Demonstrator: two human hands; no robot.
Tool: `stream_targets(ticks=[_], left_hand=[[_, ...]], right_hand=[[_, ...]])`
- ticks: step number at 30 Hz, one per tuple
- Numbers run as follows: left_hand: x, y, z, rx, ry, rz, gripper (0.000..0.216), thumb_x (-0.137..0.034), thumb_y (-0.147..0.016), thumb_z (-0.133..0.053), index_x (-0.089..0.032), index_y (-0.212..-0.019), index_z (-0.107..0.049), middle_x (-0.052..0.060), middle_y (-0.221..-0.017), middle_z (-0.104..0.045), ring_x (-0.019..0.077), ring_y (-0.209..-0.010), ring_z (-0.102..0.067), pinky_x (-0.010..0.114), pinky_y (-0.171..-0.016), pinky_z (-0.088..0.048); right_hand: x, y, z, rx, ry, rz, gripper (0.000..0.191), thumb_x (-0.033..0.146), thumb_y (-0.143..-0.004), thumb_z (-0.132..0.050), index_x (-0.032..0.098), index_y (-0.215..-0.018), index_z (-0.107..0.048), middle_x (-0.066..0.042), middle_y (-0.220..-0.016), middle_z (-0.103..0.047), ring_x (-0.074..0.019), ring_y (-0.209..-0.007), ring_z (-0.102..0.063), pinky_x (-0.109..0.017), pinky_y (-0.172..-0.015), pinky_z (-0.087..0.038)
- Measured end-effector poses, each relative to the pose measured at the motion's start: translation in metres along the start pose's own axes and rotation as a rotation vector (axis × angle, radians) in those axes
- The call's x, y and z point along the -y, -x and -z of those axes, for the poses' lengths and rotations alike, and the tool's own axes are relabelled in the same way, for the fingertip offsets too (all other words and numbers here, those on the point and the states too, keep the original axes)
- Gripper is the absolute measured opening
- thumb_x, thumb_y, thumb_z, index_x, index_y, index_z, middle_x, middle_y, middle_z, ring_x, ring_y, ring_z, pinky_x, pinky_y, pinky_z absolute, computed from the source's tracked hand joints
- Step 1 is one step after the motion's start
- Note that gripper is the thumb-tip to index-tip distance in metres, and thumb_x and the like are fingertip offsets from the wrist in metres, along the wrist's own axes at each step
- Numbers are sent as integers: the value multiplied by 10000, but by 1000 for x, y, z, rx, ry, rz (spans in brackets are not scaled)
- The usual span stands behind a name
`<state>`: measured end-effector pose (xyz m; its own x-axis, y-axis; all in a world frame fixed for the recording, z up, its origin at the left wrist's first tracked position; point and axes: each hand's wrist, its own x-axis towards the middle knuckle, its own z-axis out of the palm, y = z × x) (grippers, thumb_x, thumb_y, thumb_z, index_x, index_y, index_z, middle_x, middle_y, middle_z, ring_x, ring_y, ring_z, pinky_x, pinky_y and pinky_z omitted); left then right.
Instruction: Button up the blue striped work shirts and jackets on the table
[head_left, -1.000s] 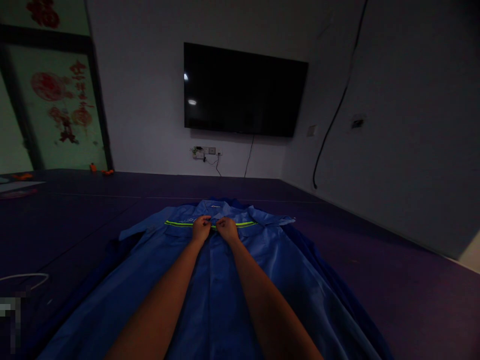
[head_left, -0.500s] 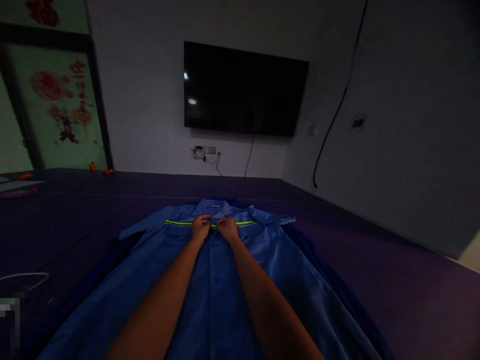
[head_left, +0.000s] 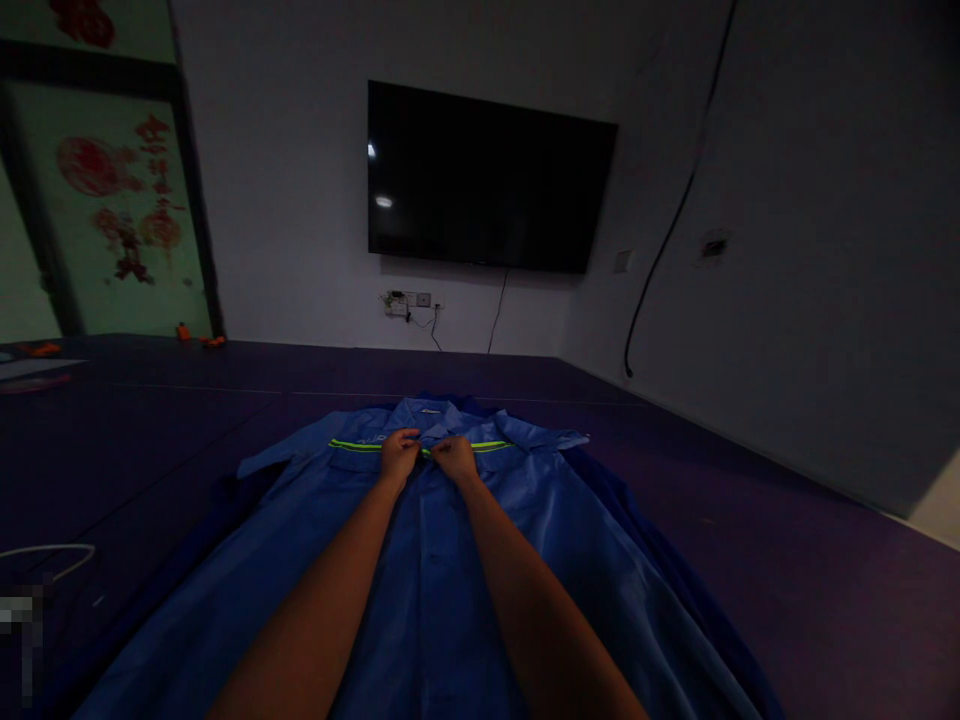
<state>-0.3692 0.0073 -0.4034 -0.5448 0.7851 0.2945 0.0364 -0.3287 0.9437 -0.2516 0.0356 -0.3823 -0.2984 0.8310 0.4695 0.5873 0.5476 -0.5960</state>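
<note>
A blue short-sleeved work shirt (head_left: 300,560) with a yellow-green chest stripe lies spread out, its collar pointing away from me. My left hand (head_left: 400,457) pinches the front placket at the stripe, just below the collar. Close beside it, my right hand (head_left: 455,459) is closed on the same placket from the other side. Whatever small part sits between the fingertips, such as a button, is too small to make out. Under the shirt, a darker blue garment (head_left: 626,500) shows along both sides.
Purple floor matting (head_left: 750,520) surrounds the clothes. A white cable (head_left: 67,548) lies at the left. Ahead, a large television (head_left: 487,180) hangs above wall sockets (head_left: 409,302). A black cord (head_left: 675,225) hangs down the right wall. Small orange objects (head_left: 214,342) lie by the door.
Both hands stay at the placket with almost no movement. The view has shifted very slightly; the shirt lies as before.
</note>
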Motion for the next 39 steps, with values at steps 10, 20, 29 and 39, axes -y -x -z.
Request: stream_targets(ticks=[10,20,29,39], left_hand=[[-2,2,-1,22,31,-4,303,-152,-624,-579,-114,-921,-628,-31,-484,-562,76,-425,-501,182,-462,-398],[6,-5,-3,-9,-105,-74,264,-128,-631,-551,-135,-877,-649,-29,-501,-565,90,-460,-510,194,-503,-399],[6,-6,-3,-2,-153,-112,326,-58,-584,-541,-137,-883,-642,-34,-554,-560,91,-515,-526,192,-538,-417],[3,-2,-3,26,-169,-141,364,-22,-568,-519,-142,-892,-633,-34,-578,-575,93,-552,-549,187,-563,-437]], right_hand=[[0,0,0,26,38,45,150,138,-657,-549,178,-633,-691,-30,-651,-686,-148,-623,-619,-186,-526,-408],[5,0,2,-35,-27,36,151,180,-699,-557,161,-802,-666,-18,-644,-655,-129,-592,-590,-193,-550,-421],[5,1,3,-1,-45,52,113,202,-738,-546,164,-755,-651,-17,-644,-648,-122,-585,-585,-189,-534,-401],[8,1,3,28,-12,-16,157,119,-742,-506,137,-783,-656,-53,-732,-679,-126,-657,-617,-180,-574,-416]])
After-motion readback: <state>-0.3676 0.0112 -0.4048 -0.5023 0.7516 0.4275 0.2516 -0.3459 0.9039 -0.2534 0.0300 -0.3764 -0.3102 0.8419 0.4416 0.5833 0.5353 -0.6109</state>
